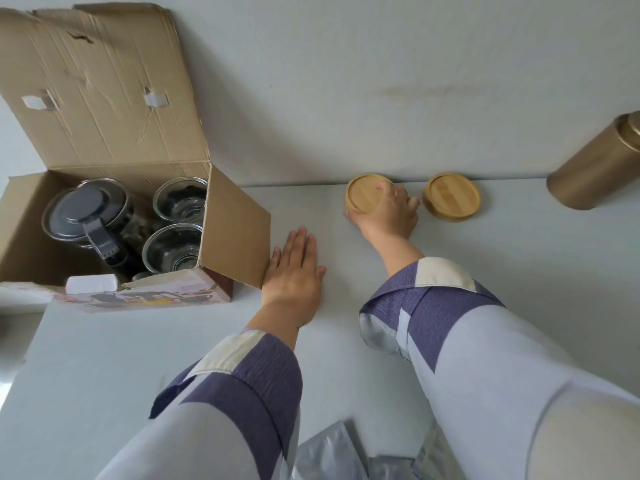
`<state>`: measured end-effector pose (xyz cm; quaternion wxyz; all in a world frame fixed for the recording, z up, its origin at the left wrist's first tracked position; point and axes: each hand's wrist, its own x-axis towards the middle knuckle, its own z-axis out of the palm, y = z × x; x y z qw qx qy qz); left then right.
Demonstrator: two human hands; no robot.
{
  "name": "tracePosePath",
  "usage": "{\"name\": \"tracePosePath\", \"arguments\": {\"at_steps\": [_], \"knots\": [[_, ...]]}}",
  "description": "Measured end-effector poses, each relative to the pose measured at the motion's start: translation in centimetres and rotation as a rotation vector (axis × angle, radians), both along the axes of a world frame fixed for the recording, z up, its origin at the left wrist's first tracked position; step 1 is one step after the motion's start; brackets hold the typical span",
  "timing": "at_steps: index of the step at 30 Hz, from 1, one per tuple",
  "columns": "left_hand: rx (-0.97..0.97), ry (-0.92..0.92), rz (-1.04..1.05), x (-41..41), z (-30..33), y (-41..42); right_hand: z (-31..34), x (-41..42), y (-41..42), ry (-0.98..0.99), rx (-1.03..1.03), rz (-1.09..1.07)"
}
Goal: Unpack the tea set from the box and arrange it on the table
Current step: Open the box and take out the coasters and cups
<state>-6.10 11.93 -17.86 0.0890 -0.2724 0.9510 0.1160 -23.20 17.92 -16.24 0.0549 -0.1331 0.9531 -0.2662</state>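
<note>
An open cardboard box [235, 230] stands at the table's left. Inside it are a glass teapot with a dark lid [86, 209] and two glass cups [180, 199] [171, 249]. My left hand [294, 268] lies flat on the table, fingers straight, beside the box's right flap. My right hand [389, 216] holds a round bamboo coaster [367, 192] by its rim at the table's far edge, near the wall. A second bamboo coaster [452, 199] lies just to the right of it.
A gold metal canister [595, 164] stands at the far right of the white table [519, 244]. The wall runs right behind the coasters. Silver foil pouches [329, 455] lie at the near edge. A small white box [91, 284] sits in the carton's front corner.
</note>
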Motion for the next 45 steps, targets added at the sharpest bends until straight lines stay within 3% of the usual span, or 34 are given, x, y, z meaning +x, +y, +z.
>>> {"name": "tracePosePath", "arguments": {"at_steps": [9, 15, 25, 34, 39, 45], "knots": [[-0.008, -0.029, 0.004, 0.0, 0.3, 0.1, 0.1, -0.2, -0.3, -0.012, 0.03, 0.013], [-0.008, -0.054, -0.002, -0.1, 0.4, 0.1, 0.6, -0.3, 0.8, -0.096, 0.136, 0.161], [-0.003, -0.088, 0.002, -0.3, 0.7, 0.1, 0.6, 0.1, 1.1, -0.013, 0.092, 0.199], [0.031, -0.092, 0.021, -0.5, 1.2, 0.3, 2.5, 1.4, 2.4, -0.172, 0.128, 0.216], [0.03, 0.174, 0.048, 1.0, 4.4, 1.4, 4.2, 4.5, 3.5, -0.156, 0.16, 0.238], [-0.064, 0.506, -0.015, 5.0, 10.9, -0.2, 8.5, 8.9, 1.6, -0.151, 0.017, 0.334]]}}
